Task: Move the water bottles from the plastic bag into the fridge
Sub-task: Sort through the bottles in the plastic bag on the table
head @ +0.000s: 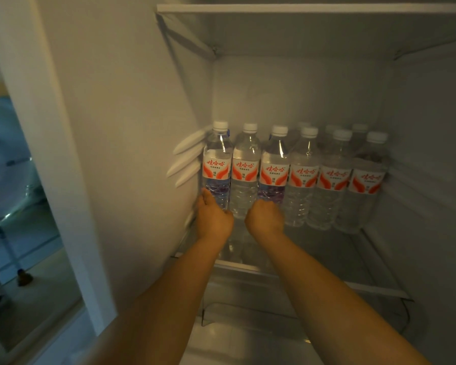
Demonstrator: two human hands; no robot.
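Observation:
Several clear water bottles with white caps and red-and-white labels stand in rows on a glass shelf (pixel 327 248) inside the open fridge. My left hand (pixel 213 217) grips the base of the leftmost front bottle (pixel 217 164), next to the fridge's left wall. My right hand (pixel 265 217) grips the base of the third front bottle (pixel 274 167). Between them stands another bottle (pixel 244 169), untouched. More bottles (pixel 334 177) fill the row to the right, with others behind. The plastic bag is out of view.
An upper shelf (pixel 300 7) spans the top of the compartment. White ribs (pixel 187 159) jut from the left inner wall. Below the glass shelf lies a clear drawer (pixel 248 312). At far left, outside the fridge, a large blue water jug (pixel 8 164) shows.

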